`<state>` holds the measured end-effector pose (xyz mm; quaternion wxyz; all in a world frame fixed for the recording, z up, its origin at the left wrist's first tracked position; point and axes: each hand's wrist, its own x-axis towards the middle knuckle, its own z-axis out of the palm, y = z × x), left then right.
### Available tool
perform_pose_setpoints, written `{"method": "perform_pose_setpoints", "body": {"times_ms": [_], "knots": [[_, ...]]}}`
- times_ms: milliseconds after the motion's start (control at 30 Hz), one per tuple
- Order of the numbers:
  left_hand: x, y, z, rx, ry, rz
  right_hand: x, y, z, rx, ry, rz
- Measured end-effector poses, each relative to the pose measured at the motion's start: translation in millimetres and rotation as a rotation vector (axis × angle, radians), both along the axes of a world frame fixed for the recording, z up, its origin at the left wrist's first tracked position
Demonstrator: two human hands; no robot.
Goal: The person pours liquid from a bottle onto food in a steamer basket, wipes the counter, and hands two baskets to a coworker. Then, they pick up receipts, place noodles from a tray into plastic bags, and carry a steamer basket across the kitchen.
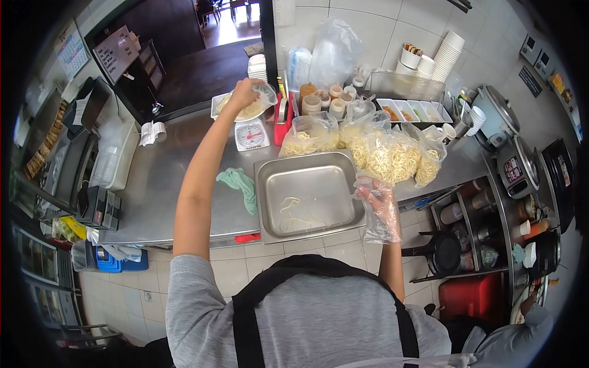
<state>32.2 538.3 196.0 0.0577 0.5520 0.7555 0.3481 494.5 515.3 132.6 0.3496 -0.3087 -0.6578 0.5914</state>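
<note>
My left hand [246,93] is bare and reaches to the white tray [216,105] on the dial scale [251,135]. Its fingers are bent over a clear plastic bag [265,95] and pale noodles [236,109]; what they grip is too small to tell. In a clear plastic glove, my right hand [378,199] rests by the right rim of the steel pan [265,202], its finger shape blurred by the plastic. A few noodle strands [300,221] lie in the pan. Bags of noodles [383,153] stand behind it.
A green cloth [239,187] lies left of the pan. Sauce bottles [311,103] and a topping container [412,110] stand at the back. Stacked cups [448,55], a rice cooker [498,110] and a black pan [443,253] are on the right. Another person's sleeve [521,337] shows at lower right.
</note>
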Motion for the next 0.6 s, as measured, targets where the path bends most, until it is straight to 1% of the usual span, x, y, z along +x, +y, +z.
{"method": "perform_pose_setpoints", "body": {"times_ms": [100,133,200,267,367,400,433,467,500,533,567,600], "knots": [[7,-4,-8,0.092,0.434,-0.149,2,-3,-5,0.081,-0.06,-0.022],[10,-5,-9,-0.041,0.443,-0.092,2,-3,-8,0.094,-0.086,-0.015],[43,-19,13,-0.14,0.461,-0.013,4,0,-17,0.119,-0.14,0.003],[57,-21,20,-0.242,0.49,0.049,2,6,-30,0.187,-0.173,0.019],[70,-21,17,-0.221,0.544,0.122,-3,10,-36,0.215,-0.219,0.062],[51,-8,0,-0.145,0.508,0.125,-5,9,-36,0.21,-0.238,0.074],[15,14,-31,-0.072,0.468,0.122,-7,9,-36,0.267,-0.325,0.092],[-5,23,-55,-0.001,0.422,0.116,-10,10,-39,0.319,-0.418,0.11],[-5,11,-54,0.338,0.419,0.115,-12,11,-44,0.369,-0.511,0.129],[-12,3,-46,0.423,0.386,0.151,-15,12,-55,0.662,-0.531,0.066],[1,-14,-21,0.388,0.285,0.211,-19,11,-62,0.642,-0.714,0.092],[9,-28,1,0.331,0.073,0.246,-25,11,-68,0.621,-0.893,0.12]]}}
